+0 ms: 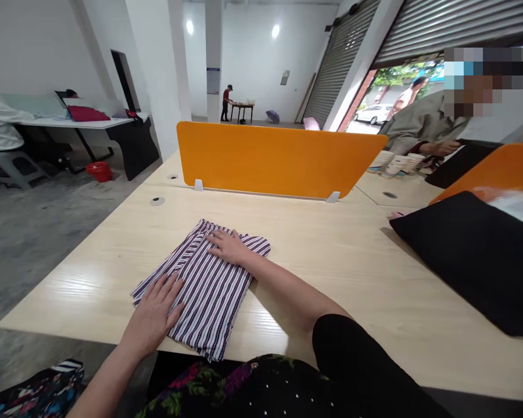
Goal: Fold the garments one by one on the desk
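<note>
A folded striped garment (209,290) in white, dark and reddish lines lies flat on the light wooden table (322,249), its lower end reaching the front edge. My left hand (154,313) rests on its near left side, fingers stretched out. Farther up, my right hand (227,246) lies flat on the cloth near its top, fingers spread. Neither hand grips the fabric. What kind of garment it is, the folds do not show.
An orange divider (279,159) stands across the table behind the cloth. To the right lies a black cushion-like item (475,261). Beyond it a person sits near stacked cups (403,164). At lower left hangs patterned fabric (39,392); a red bucket (99,171) stands on the floor.
</note>
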Demonstrator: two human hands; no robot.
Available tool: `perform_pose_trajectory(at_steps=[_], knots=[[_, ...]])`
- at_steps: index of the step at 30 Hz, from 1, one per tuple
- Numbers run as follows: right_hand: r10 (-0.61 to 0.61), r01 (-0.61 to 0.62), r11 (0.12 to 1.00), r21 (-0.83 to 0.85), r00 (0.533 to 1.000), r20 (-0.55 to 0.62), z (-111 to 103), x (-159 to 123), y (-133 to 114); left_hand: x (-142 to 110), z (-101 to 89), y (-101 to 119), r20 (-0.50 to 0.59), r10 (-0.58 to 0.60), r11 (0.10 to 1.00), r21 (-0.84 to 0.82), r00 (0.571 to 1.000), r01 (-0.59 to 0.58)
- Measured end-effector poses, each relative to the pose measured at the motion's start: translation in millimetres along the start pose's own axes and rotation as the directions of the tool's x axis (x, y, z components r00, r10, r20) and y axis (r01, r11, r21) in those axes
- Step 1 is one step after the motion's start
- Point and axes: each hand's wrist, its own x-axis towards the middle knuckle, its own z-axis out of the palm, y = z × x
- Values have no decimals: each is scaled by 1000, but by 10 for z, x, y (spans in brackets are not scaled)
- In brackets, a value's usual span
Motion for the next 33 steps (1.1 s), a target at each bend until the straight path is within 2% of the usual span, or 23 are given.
perform_pose_trajectory(at_steps=[2,4,7,9,11,12,13,15,17,19,22,24,27,29,31,33], knots=[[59,-59,998,9,998,-14,-65,-94,136,8,-24,-64,42,2,1000,-21,999,-1],[65,-65,998,-6,998,-22,-80,-241,241,39,-57,-141,109,-3,999,-51,994,8],[63,-64,997,-34,997,-39,7,-487,311,100,-107,-250,205,-4,996,-89,979,22],[92,-93,996,-9,990,-109,87,-620,313,99,-152,-287,193,-71,995,-60,979,84],[146,-138,989,54,965,-220,137,-711,303,30,-219,-274,91,-230,973,13,969,230],[194,-174,980,94,941,-276,144,-743,295,-31,-261,-246,19,-341,939,56,940,340],[256,-225,965,132,913,-318,138,-767,285,-102,-308,-203,-41,-454,885,95,890,455],[386,-348,922,170,857,-341,98,-804,249,-241,-407,-72,-71,-622,762,176,780,623],[468,-448,883,138,830,-303,38,-825,192,-315,-498,104,4,-700,693,250,715,677],[482,-479,875,75,842,-244,-16,-827,123,-279,-558,294,117,-716,691,255,688,676],[460,-458,888,47,877,-136,-59,-803,42,-71,-551,523,219,-730,680,140,647,720],[425,-420,905,66,901,-87,-59,-799,12,68,-499,625,259,-728,661,18,635,750],[368,-339,915,219,924,-107,-16,-865,-38,134,-445,727,259,-733,557,-302,629,774],[343,-258,836,484,935,-94,35,-943,-103,58,-456,768,242,-761,446,-480,602,756],[293,-192,619,761,956,4,90,-998,-203,-102,-497,773,243,-798,347,-562,551,751],[211,-202,383,901,969,128,135,-986,-348,-330,-556,736,248,-844,199,-678,475,708]])
